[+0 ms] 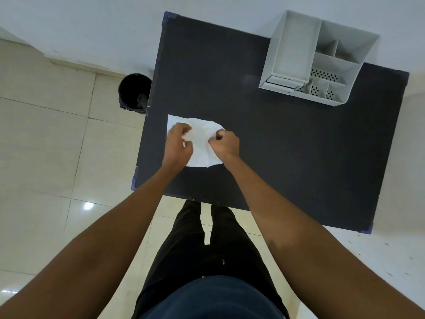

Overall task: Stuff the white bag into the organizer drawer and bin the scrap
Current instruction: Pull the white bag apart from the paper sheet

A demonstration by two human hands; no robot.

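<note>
Crumpled white bag (pixel 202 143) flat near table's left edge; grey organizer (pixel 317 58) at far right.

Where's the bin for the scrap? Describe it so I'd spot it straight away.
Start at the black table and go to its left edge. On the tiled floor there, near the white wall, stands a small round bin lined with a black bag. It is the only thing standing on the floor.

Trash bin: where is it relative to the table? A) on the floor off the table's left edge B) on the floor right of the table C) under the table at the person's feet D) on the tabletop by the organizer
A: the black bin stands on the tiled floor just past the left edge of the table, across from the organizer at the far right corner.
</note>
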